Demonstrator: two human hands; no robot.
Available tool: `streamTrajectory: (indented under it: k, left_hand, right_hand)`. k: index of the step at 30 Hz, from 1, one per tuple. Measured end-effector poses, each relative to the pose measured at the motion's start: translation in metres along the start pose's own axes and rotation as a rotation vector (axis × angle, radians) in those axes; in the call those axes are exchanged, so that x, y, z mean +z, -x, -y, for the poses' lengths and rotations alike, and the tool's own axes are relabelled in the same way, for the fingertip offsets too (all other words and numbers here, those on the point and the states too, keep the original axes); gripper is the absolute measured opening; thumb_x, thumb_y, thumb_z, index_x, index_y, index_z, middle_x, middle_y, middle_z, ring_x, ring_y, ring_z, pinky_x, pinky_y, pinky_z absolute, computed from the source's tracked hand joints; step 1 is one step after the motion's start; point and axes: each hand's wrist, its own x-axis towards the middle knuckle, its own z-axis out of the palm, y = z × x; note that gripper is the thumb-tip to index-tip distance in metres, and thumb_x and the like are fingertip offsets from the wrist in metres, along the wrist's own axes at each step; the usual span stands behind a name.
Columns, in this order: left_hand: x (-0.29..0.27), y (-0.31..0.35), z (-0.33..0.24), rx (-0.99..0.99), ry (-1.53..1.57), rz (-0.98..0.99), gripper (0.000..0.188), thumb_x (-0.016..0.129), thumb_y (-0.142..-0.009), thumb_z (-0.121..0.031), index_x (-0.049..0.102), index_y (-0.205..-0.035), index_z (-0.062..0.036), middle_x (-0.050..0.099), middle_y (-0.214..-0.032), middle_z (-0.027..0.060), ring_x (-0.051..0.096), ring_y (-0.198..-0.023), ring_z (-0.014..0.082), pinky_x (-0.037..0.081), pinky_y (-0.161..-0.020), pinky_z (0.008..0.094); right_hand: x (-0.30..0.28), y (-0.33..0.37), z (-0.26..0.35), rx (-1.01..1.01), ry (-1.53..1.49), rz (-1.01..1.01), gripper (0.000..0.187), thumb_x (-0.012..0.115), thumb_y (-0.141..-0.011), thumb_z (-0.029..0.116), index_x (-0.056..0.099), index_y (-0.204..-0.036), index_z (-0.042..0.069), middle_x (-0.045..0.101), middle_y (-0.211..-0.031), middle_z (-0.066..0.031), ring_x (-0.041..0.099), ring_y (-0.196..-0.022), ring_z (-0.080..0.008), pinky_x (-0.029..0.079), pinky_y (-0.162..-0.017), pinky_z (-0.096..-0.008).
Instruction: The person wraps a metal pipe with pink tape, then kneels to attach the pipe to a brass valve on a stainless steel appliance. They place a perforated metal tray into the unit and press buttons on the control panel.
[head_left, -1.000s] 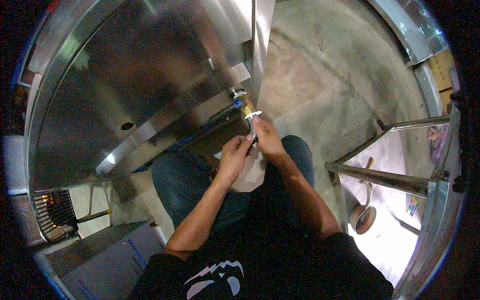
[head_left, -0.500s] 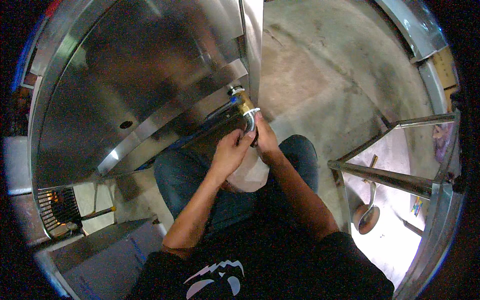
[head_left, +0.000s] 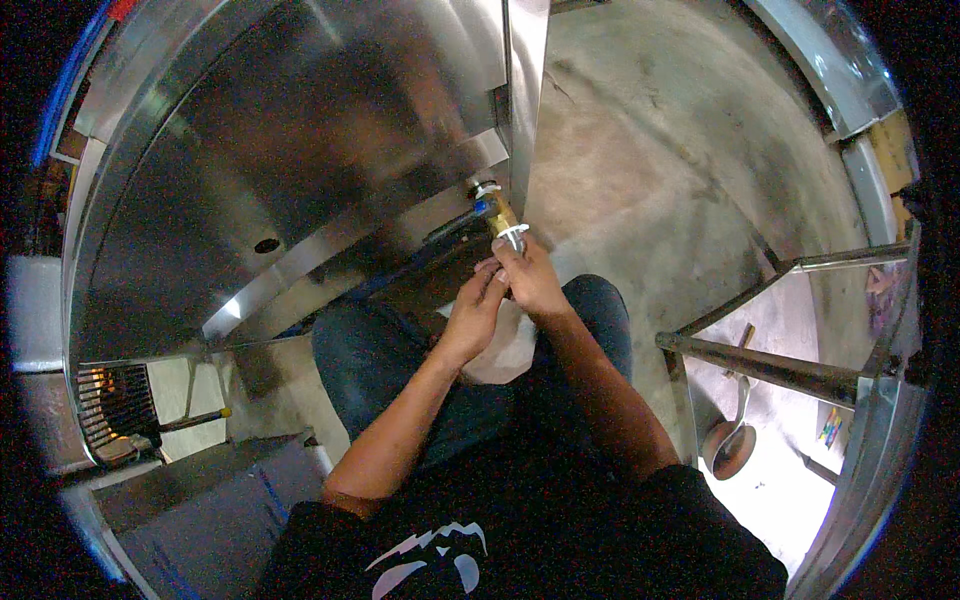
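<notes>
A brass valve (head_left: 504, 213) with a small blue part (head_left: 481, 208) sticks out from under the stainless-steel panel. White thread tape shows as a ring at its near end. Just below that ring is a silver pipe elbow, now mostly covered by my fingers. My right hand (head_left: 536, 279) is closed around the elbow, thumb on top, close to the white ring. Beside it, lower and to the left, my left hand (head_left: 474, 312) has its fingers curled in at the elbow's lower end, against my right hand. What lies between the left fingertips is largely hidden.
A large steel panel (head_left: 300, 150) with a round hole fills the upper left. Concrete floor (head_left: 640, 150) lies to the right. Metal frame bars (head_left: 760, 365) stand at the right, with a ladle and a round brown pan (head_left: 728, 450) beyond. A glowing heater grille (head_left: 115, 410) is at far left.
My right hand has turned over and its thumb now lies across the elbow, covering most of the silver curve. My left hand has slipped slightly lower along it. The view has shifted slightly.
</notes>
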Motion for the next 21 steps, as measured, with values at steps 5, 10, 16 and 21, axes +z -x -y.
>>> streamTrajectory:
  k: [5, 10, 16, 21]
  left_hand:
    - [0.009, 0.001, 0.020, -0.134, 0.390, 0.045, 0.046, 0.043, -0.107, -0.028, 0.050, -0.140, 0.0030, 0.052, -0.143, 0.0152, 0.052, -0.128, 0.0225, 0.037, -0.112, 0.0351]
    - [0.001, -0.003, 0.028, -0.101, 0.116, 0.035, 0.042, 0.044, -0.107, -0.031, 0.057, -0.133, -0.0013, 0.061, -0.127, 0.0136, 0.056, -0.119, 0.0210, 0.043, -0.102, 0.0334]
    - [-0.026, -0.004, -0.008, -0.027, 0.065, -0.546, 0.030, 0.053, -0.104, -0.028, 0.063, -0.100, -0.0006, 0.063, -0.086, 0.0040, 0.055, -0.081, 0.0130, 0.045, -0.073, 0.0296]
    - [-0.037, 0.001, -0.049, 0.081, -0.192, -0.462, 0.025, 0.059, -0.101, -0.028, 0.065, -0.101, -0.0037, 0.063, -0.089, 0.0017, 0.054, -0.080, 0.0110, 0.045, -0.075, 0.0265]
  right_hand:
    - [-0.002, 0.000, -0.006, -0.043, 0.212, -0.081, 0.041, 0.063, -0.095, 0.036, 0.054, -0.111, -0.001, 0.070, -0.086, -0.0198, 0.069, -0.083, -0.0378, 0.053, -0.076, -0.0466]
    - [-0.004, -0.003, -0.007, -0.056, 0.237, -0.110, 0.041, 0.066, -0.093, 0.038, 0.057, -0.106, -0.001, 0.070, -0.087, -0.0177, 0.069, -0.081, -0.0347, 0.053, -0.075, -0.0458]
    - [0.000, -0.002, -0.006, 0.106, -0.360, 0.050, 0.021, 0.072, -0.089, 0.016, 0.059, -0.099, 0.002, 0.065, -0.080, -0.0074, 0.064, -0.071, -0.0186, 0.053, -0.068, -0.0342]
    - [0.015, -0.003, 0.000, 0.102, -0.182, -0.133, 0.016, 0.071, -0.089, 0.010, 0.059, -0.097, 0.001, 0.061, -0.076, -0.0038, 0.060, -0.066, -0.0146, 0.050, -0.061, -0.0296]
